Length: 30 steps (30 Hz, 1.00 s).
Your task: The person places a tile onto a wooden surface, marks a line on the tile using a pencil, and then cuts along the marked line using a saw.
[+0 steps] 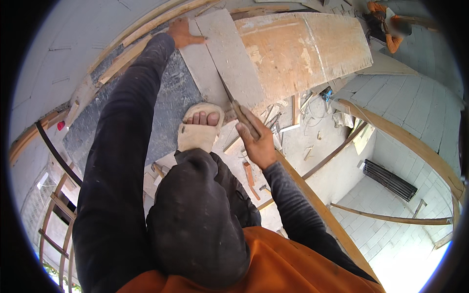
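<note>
My right hand (pixel 260 146) is closed round the wooden handle of a handsaw (pixel 225 89). Its narrow blade points away from me and meets a pale, dusty board (pixel 234 58). A thin dark line runs on from the blade tip toward the board's far edge; I cannot tell how much of it is cut through. At the far left of this board, my left hand (pixel 183 34) lies with fingers spread, pressing on the surface. My sandalled foot (pixel 201 124) stands at the board's near edge, left of the saw handle.
A worn plywood sheet (pixel 288 49) lies to the right. Beneath my foot is a dark panel (pixel 178 93). Timber beams (pixel 400 124) frame a drop to a lower floor, where scraps and a hammer (pixel 264 188) lie. Another person in orange (pixel 378 10) is at the far right.
</note>
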Tool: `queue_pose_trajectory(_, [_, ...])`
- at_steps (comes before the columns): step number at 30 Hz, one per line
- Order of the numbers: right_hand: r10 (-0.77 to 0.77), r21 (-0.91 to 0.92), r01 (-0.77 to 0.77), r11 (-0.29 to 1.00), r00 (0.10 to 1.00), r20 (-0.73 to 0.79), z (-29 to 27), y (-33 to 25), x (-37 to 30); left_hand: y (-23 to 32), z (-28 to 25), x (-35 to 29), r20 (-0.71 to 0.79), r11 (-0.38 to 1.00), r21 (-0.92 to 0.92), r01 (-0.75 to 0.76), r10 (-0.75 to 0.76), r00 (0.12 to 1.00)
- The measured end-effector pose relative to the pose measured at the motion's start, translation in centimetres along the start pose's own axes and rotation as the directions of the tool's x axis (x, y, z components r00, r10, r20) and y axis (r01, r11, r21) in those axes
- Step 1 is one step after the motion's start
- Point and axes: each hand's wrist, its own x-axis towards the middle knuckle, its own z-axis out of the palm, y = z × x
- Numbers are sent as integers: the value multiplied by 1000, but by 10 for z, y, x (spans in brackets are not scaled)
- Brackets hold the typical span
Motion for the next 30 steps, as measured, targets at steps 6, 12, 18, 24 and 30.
queue_pose_trajectory(6, [268, -166, -279, 946, 960, -84, -43, -33, -133, 21, 0, -12, 52, 999, 21, 45, -46, 998])
queue_pose_trajectory(12, [180, -200, -192, 961, 981, -74, -53, -48, -167, 17, -22, 1, -50, 1000, -29, 6, -8, 999])
queue_pose_trajectory(18, [195, -149, -200, 968, 980, -45, -47, -27, -110, 19, -29, 2, -34, 999, 42, -3, 4, 999])
queue_pose_trajectory(24, [121, -121, -128, 984, 991, -60, -38, -13, -98, 23, -27, 13, -89, 991, 117, -64, 74, 993])
queue_pose_trajectory(30, [132, -85, -141, 986, 986, -100, -25, -5, -89, 31, -20, 11, 27, 999, 45, -7, 5, 1000])
